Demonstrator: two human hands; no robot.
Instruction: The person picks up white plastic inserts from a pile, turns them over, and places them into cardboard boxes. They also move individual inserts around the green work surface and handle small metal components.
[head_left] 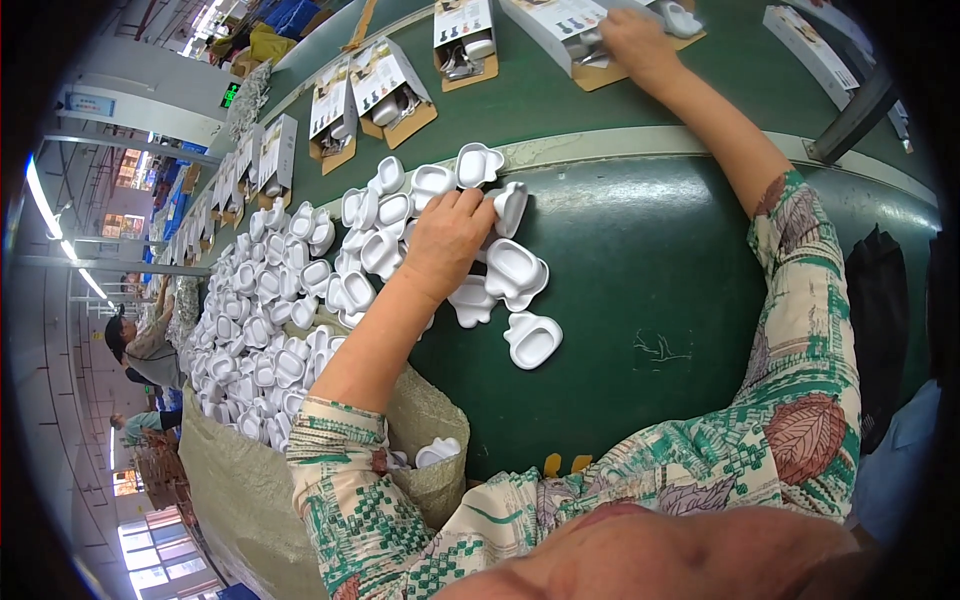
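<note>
My left hand [450, 243] reaches into a loose group of white plastic dish-shaped parts on the green work surface. Its fingers curl against a white plastic part [511, 209] that stands tilted at the fingertips. Beside and below that hand lie more parts, among them one stacked pair [514, 267] and a single one [534, 340] nearest me. Across the ledge, my right hand [640, 45] is at the open end of a printed white carton [560, 22], fingers bent downward. What those fingers hold, if anything, is hidden. Another white part [678, 18] shows just right of that hand.
A big heap of white parts [260, 290] fills the left side, spilling from a woven sack [270, 490]. Open cartons [388, 82] stand in a row on the green belt [520, 100]. A metal post [855, 118] rises at right. People [150, 340] work far left.
</note>
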